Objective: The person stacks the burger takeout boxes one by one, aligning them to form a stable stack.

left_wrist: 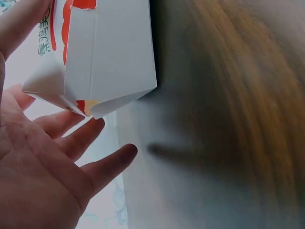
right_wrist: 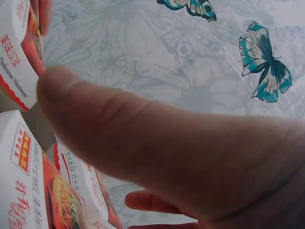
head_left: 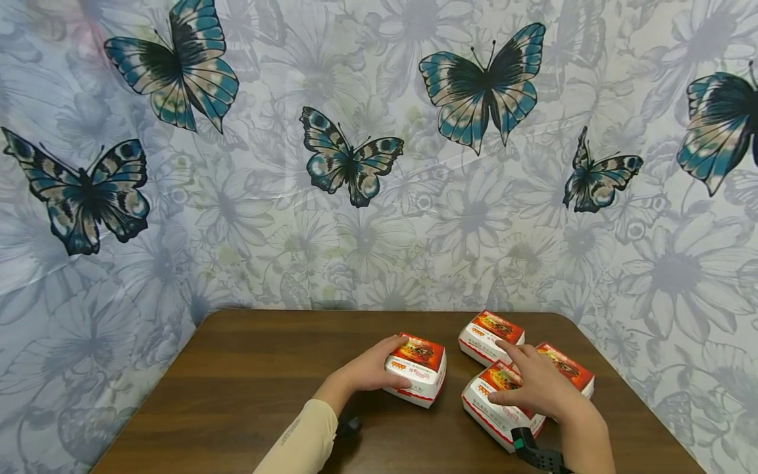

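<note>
My left hand (head_left: 368, 368) grips a white and red burger box (head_left: 416, 368), thumb on the near side and fingers at the far edge of its lid. In the left wrist view, the white side of the box and an edge flap stand over the wooden surface, with two of the fingers spread away from it. My right hand (head_left: 541, 387) is over a cluster of similar boxes, thumb and fingers spread. Its thumb (right_wrist: 143, 119) crosses the right wrist view. Below it lie a front box (head_left: 494, 415), a back box (head_left: 480, 342) and a right box (head_left: 574, 372), partly hidden by the hand.
The brown wooden table (head_left: 266, 368) has rounded far corners. Behind it hangs a floral backdrop (head_left: 379, 263) with printed butterflies. A black wrist device (head_left: 535, 454) sits on the right forearm, near the front box. A beige sleeve (head_left: 302, 441) covers the left forearm.
</note>
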The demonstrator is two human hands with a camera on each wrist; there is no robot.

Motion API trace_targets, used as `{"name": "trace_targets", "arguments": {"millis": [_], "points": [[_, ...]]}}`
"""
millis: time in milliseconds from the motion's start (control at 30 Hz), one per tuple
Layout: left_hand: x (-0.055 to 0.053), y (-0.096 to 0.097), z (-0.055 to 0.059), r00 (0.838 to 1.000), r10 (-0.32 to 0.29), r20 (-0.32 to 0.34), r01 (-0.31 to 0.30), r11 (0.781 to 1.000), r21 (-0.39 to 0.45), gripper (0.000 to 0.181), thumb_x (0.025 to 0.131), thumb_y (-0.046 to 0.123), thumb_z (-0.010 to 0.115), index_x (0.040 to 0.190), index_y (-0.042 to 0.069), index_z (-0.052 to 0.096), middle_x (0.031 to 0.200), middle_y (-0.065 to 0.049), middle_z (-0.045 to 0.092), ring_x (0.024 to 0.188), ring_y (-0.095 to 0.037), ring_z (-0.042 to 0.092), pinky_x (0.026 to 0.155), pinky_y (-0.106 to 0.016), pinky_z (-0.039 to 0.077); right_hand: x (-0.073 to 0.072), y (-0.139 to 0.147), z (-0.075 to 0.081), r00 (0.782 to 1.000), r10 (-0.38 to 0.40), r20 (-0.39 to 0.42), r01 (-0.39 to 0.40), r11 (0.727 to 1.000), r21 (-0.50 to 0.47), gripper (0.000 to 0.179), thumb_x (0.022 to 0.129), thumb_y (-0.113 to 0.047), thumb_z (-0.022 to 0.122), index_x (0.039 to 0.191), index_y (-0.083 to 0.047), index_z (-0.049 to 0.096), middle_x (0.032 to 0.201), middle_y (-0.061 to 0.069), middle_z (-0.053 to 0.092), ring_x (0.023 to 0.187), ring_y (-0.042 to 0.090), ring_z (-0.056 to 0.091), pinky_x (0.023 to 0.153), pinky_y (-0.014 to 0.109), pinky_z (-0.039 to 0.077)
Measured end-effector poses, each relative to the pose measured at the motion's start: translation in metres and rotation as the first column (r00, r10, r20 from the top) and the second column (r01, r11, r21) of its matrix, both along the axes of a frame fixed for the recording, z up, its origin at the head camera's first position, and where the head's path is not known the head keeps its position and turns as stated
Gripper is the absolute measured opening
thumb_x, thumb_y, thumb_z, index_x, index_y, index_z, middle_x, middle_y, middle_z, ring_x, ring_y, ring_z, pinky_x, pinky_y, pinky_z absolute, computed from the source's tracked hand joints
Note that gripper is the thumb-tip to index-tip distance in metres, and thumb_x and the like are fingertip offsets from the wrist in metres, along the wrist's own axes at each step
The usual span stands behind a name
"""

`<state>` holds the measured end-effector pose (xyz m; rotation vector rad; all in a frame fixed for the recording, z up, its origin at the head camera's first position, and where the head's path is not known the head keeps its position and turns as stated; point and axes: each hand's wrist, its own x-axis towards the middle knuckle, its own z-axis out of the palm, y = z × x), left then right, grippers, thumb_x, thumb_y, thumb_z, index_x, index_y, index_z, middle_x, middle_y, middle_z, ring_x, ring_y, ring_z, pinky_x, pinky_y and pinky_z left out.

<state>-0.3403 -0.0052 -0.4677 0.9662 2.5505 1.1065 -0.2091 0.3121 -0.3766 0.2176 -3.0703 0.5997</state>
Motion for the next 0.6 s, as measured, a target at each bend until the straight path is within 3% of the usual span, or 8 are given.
{"name": "trace_targets", "arguments": {"millis": [300,467,600], "points": [[0.010,-0.015,0.004,1.000,0.028,-0.004,-0.028,1.000,-0.010,0.094,0.080,0.042,0.081,0.157,0.015,0.033,0.164,-0.015,0.027,0.149,-0.034,0.031,0.117,-0.055,0.032,0.001,0.011,0.005,0.990,-0.089,0.114,0.087,0.996,0.024,0.095,0.071,-0.055,0.084,0.142,-0.002,0.048,0.135,0.030,0.054,0.123,0.049,0.053,0.091,0.062,0.048],[0.019,-0.021,0.009,0.999,0.043,0.015,-0.042,0.998,-0.041,0.097,0.081,0.042,0.080,0.158,0.013,0.028,0.164,-0.018,0.025,0.149,-0.034,0.030,0.117,-0.055,0.032,0.000,0.016,0.000,0.984,-0.094,0.150,0.090,0.995,0.037,0.092,0.070,-0.053,0.085,0.137,0.000,0.051,0.131,0.029,0.057,0.122,0.049,0.052,0.093,0.062,0.046],[0.027,-0.027,0.011,0.997,0.080,-0.003,-0.080,0.993,-0.084,0.099,0.081,0.043,0.080,0.158,0.011,0.027,0.163,-0.021,0.025,0.149,-0.037,0.030,0.116,-0.057,0.034,-0.002,0.017,-0.003,0.985,-0.079,0.151,0.073,0.996,0.046,0.089,0.067,-0.051,0.088,0.133,-0.003,0.054,0.119,0.018,0.065,0.116,0.041,0.059,0.092,0.060,0.047]]}}
